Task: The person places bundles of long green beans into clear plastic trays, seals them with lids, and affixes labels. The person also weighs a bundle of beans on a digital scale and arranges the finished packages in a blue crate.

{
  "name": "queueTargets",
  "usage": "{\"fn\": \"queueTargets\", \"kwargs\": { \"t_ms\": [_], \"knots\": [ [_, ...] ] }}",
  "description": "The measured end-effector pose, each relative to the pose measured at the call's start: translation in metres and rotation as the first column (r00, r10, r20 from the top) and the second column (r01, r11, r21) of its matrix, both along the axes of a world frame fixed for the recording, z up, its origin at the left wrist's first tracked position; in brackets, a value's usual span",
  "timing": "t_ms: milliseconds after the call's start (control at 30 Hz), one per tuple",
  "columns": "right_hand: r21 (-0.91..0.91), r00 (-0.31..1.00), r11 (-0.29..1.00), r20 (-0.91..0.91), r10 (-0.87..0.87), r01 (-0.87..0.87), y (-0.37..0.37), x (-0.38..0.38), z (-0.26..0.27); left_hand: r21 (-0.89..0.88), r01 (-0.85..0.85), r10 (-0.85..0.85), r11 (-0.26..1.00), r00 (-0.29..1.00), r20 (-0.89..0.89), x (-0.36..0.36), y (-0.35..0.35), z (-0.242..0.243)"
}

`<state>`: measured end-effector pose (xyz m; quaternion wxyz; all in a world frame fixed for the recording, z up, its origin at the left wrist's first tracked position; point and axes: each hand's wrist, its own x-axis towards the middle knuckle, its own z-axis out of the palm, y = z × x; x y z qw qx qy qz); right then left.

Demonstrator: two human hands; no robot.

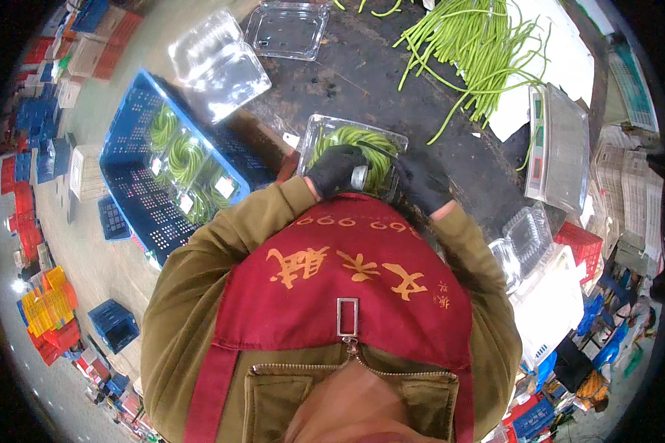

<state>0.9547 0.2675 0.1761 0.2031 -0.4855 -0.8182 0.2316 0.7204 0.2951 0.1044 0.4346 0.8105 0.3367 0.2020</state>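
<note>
A clear plastic clamshell container (308, 138) stands on the dark table before me, with a coiled bundle of green yardlong beans (332, 136) in it. My left hand (341, 169), in a black glove, rests on the left and near part of the coil, beside a round whitish piece (359, 177) that may be tape or a label. My right hand (424, 180), also black-gloved, is at the container's right edge. A thin dark tool (378, 148) reaches from its fingers over the coil. What the fingers of both hands grip is partly hidden.
A blue plastic crate (199, 124) at the left holds several packed bean coils (185, 159). Empty clamshells (227, 72) lie at the back left. Loose yardlong beans (476, 50) are heaped at the back right, near a weighing scale (559, 149). More clear containers (526, 238) stand at the right.
</note>
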Motion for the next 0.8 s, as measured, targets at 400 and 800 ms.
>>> {"fn": "queueTargets", "kwargs": {
  "t_ms": [400, 800],
  "knots": [
    [-0.159, 0.894, 0.93, -0.26, -0.364, 0.333, -0.008, 0.066, -0.027, -0.763, -0.269, 0.485, 0.588, 0.872, 0.066, -0.012, -0.007, 0.054],
    [-0.626, 0.556, 0.78, -0.648, -0.521, 0.003, -0.01, -0.046, -0.038, -0.595, -0.191, 0.383, 0.781, 0.898, 0.215, 0.01, -0.028, 0.051]
  ]
}}
